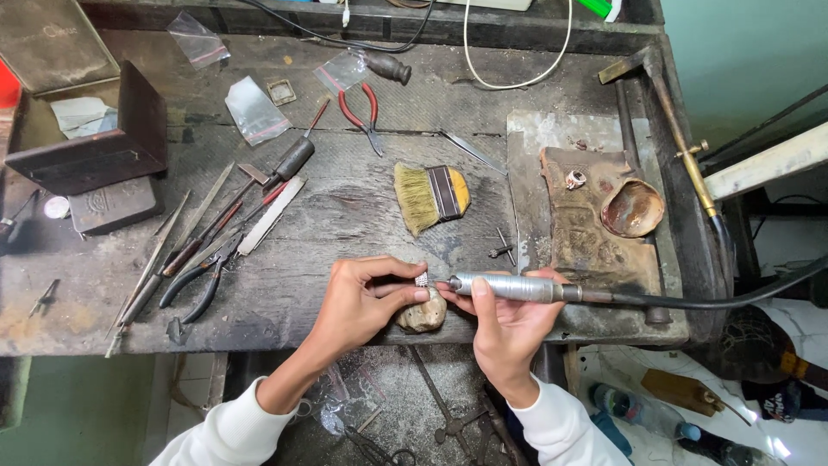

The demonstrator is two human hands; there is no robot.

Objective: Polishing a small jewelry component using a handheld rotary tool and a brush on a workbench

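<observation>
Worn bench (362,216) clutter: flat brush (431,197), red-handled pliers (364,112), black pliers (200,280) beside files (185,229), plastic bags (252,108), dark wooden box (95,142), torch (681,138), copper dish (632,208).

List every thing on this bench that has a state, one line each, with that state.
left hand: pinching a small silver piece against the bench peg
right hand: gripping the rotary handpiece, tip at the piece
red-handled pliers: lying flat, handles spread
black-handled pliers: lying flat, handles apart
brush: lying on its side
torch: resting, unlit
</observation>
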